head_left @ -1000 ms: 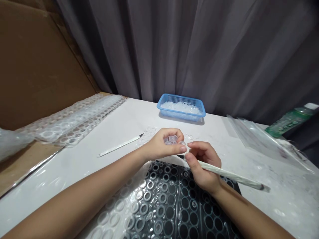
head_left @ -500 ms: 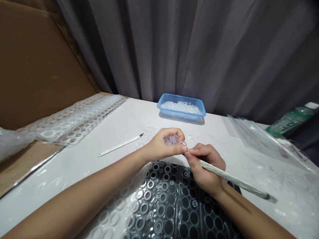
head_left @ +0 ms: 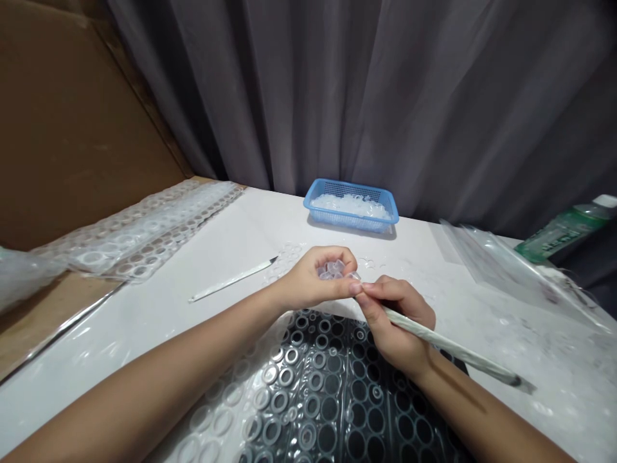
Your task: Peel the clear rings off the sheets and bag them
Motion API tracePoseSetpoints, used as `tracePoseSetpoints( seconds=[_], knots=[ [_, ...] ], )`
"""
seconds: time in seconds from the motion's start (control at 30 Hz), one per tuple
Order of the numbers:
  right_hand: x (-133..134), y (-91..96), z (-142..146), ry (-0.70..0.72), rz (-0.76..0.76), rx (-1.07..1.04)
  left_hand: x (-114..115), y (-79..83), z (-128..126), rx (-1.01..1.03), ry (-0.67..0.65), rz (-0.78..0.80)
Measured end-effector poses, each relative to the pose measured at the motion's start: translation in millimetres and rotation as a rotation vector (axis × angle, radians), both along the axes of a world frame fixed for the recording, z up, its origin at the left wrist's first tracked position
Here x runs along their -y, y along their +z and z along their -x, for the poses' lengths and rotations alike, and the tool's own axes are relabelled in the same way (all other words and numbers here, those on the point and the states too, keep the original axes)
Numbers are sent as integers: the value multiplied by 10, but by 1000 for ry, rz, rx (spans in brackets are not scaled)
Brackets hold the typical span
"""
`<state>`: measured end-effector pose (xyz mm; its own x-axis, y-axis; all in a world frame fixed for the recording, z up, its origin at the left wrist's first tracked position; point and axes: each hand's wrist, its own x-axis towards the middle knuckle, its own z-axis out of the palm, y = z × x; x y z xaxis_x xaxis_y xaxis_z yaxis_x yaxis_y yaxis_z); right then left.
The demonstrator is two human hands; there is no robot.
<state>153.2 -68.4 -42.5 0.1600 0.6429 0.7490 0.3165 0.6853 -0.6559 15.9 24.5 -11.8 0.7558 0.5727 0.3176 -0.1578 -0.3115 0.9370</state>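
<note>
Cupped in my left hand [head_left: 321, 276] are several small clear plastic pieces [head_left: 332, 269], with one pinched between thumb and fingertip. My right hand [head_left: 402, 321] grips a long thin craft knife [head_left: 448, 341] with a pale wrapped handle; its tip end meets the left thumb and is hidden by the fingers. The two hands touch at their fingertips above a clear plastic sheet [head_left: 315, 382] covered in ring shapes, part of it over a black surface. Left of the hands, a second craft knife [head_left: 236, 280] with a dark pointed blade lies on the white table.
At the back stands a blue basket [head_left: 350, 222] holding many clear bits. Perforated plastic sheets [head_left: 139, 247] lie at left beside a large cardboard box [head_left: 81, 122]. Clear bags [head_left: 506, 270] and a green bottle [head_left: 566, 231] are at right. Thin rings [head_left: 286, 257] are scattered on the table.
Almost nothing differs. Both hands keep the same hold, with only a very slight shift at the fingertips.
</note>
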Motion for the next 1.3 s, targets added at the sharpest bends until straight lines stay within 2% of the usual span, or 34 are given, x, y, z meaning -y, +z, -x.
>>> tracePoseSetpoints(
  seconds=[0.33,1.03,1.3],
  knots=[
    [25,-8,6,-7,98,6,1,58,12,-19,1,-25],
    [17,-42,7,-36,100,-4,-20,49,19,-40,-12,6],
    [26,-41,-50,145,188,25,-62,97,46,-127,-164,45]
  ],
)
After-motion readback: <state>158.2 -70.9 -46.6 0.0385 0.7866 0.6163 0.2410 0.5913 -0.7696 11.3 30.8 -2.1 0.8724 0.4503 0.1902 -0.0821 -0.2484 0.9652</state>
